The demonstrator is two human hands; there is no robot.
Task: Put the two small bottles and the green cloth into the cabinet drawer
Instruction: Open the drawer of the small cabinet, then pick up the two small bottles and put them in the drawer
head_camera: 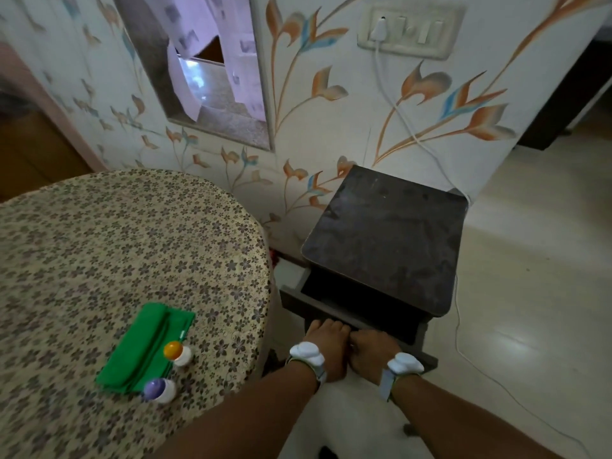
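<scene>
Left hand (326, 339): bare, grip curled down over the front edge of the drawer, closed on it; a padded white band sits on the wrist.
Right hand (371, 349): just right of the left, touching it, grip likewise clamped on the drawer front; same white band on the wrist.
Purple-capped bottle (159, 390): small, white, round-domed cap, near on the bench, touching the near right corner of the green cloth.
Orange-capped bottle (178, 352): small, white, glossy round cap, just beyond the purple one, at the cloth's right edge.
Green cloth (142, 349): folded flat into a long rectangle, soft ridges along its length.
Bench (99, 246): round, draped in cream fabric printed with small dark flowers.
Drawer (351, 309): dark wood, pulled partly open, interior in shadow.
Cabinet (387, 236): square dark top, rounded corners, dull sheen, right of the bench.
Wall (314, 127): pale, painted orange-blue leaves.
</scene>
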